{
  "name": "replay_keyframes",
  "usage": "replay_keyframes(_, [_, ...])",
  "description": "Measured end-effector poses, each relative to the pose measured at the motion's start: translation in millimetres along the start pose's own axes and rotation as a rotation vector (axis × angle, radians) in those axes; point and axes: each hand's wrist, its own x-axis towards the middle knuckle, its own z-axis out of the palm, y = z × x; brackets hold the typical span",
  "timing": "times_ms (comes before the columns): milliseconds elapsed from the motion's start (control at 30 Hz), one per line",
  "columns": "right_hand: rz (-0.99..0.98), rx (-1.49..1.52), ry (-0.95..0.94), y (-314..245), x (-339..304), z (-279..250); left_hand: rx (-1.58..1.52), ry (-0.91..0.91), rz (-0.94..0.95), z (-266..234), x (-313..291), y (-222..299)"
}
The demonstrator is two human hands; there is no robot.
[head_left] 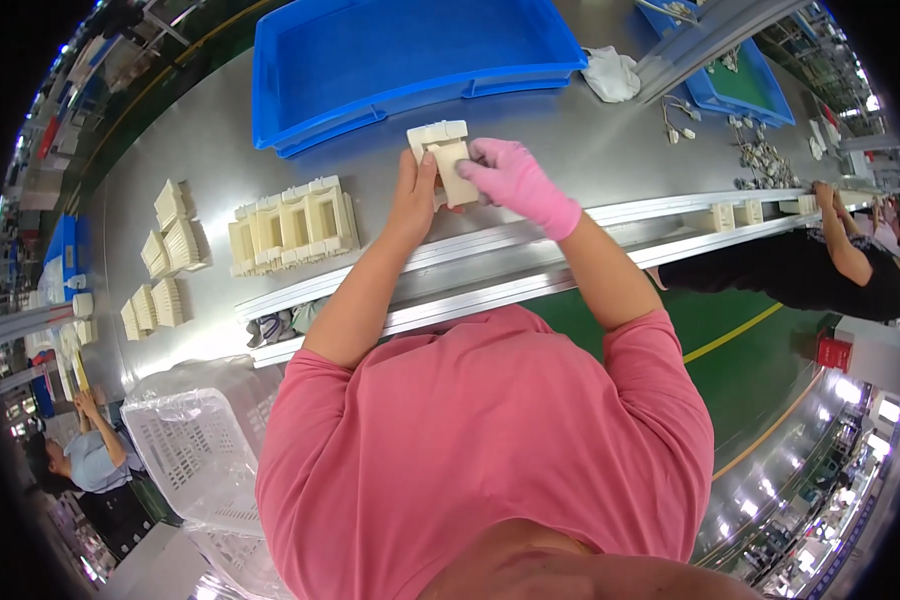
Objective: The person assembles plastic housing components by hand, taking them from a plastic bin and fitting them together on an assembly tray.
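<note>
Head view: left hand point(413, 200) and right hand point(513, 180) nearly together.
Bare, the left clamps a cream plastic housing point(437, 131); pink-gloved, the right pinches a flat cream panel point(452, 174).

One blue bin point(425, 98). Below bin: one bare hand point(410, 203), one gloved hand point(516, 180). Below-left of bin: about four cream frames point(282, 238), six loose pieces point(183, 246), two baskets point(185, 412). Right: one bag point(611, 75).

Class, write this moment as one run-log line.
left hand: bare, gripping cream housing | right hand: pink glove, gripping flat cream piece | ahead: blue bin | to left: row of cream housings
</note>
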Motion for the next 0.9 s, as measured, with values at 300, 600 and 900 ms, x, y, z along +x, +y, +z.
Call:
replay_keyframes(300, [-0.486, -0.193, 0.416, -11.6, -17.7, 32.9, -0.002, -0.066, 0.332, -4.1, 6.5, -20.3])
replay_keyframes(600, [-0.18, 0.118, -0.064, -41.0, -29.0, 8.2, -0.305, -0.207, -0.048, -2.0, -3.9, -10.6])
replay_keyframes(900, [-0.263, 0.267, -0.169, -38.2, -44.0, -29.2, -0.057, -0.693, -0.31, -9.3, -13.4, 6.9])
